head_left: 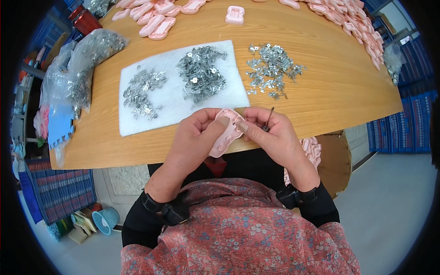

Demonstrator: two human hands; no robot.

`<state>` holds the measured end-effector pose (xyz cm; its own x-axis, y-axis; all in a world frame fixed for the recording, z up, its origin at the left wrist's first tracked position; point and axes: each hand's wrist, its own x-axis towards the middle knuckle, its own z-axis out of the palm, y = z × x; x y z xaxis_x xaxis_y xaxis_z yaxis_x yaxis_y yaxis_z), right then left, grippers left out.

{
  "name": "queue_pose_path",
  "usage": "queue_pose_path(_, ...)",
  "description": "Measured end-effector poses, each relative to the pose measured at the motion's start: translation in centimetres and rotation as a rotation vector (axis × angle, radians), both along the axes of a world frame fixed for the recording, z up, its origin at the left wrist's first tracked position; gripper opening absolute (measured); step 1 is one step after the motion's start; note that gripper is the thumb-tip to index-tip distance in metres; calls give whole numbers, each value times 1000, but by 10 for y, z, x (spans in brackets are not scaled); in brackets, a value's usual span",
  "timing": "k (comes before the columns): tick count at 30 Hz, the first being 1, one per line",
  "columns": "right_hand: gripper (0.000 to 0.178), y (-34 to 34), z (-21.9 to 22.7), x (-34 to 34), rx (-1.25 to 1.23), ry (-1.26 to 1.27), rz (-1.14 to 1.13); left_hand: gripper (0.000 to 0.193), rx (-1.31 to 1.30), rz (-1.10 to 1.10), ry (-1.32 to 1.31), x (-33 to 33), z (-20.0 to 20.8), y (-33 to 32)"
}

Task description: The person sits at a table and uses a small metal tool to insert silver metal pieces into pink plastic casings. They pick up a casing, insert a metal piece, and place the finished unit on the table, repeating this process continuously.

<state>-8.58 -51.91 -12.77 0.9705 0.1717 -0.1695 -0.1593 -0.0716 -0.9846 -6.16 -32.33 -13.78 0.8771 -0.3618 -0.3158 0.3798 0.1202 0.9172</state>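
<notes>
Over the table's near edge, a pale pink plastic shell [222,145] is held with its hollow side up. My left hand [193,134] is closed round its left side, thumb on the inside. The thumb of my right hand [277,138] presses inside the shell's upper right part; whatever small piece lies under it is hidden. A thin dark metal tool [270,118] sticks up from among my right fingers, its exact kind unclear. Just beyond my hands, small metal contact pieces lie in a dense heap [201,75] and a looser heap [143,94] on a white foam sheet [172,110].
Another heap of metal pieces [272,68] lies right of the sheet on the wooden table [321,96]. Pink shells [158,27] are piled at the back, with one shell [235,15] alone. Clear bags of metal parts [82,89] stand left. A cardboard box [337,160] sits below right.
</notes>
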Motion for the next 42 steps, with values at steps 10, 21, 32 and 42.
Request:
queue_pose_path(10,27,-50,7,-25,59,178,-116,47,152,-48,127,5,5,1)
queue_pose_path(21,26,-172,-34,-125,-200,251,-335,48,190,-43,64,3,-4,3)
queue_pose_path(32,21,-258,-95,-166,-390,-76,-832,27,654,-91,-657,72,49,35)
queue_pose_path(42,9,-135,-14,-93,-580,-294,-550,30,1624,74,-834,256,16,60)
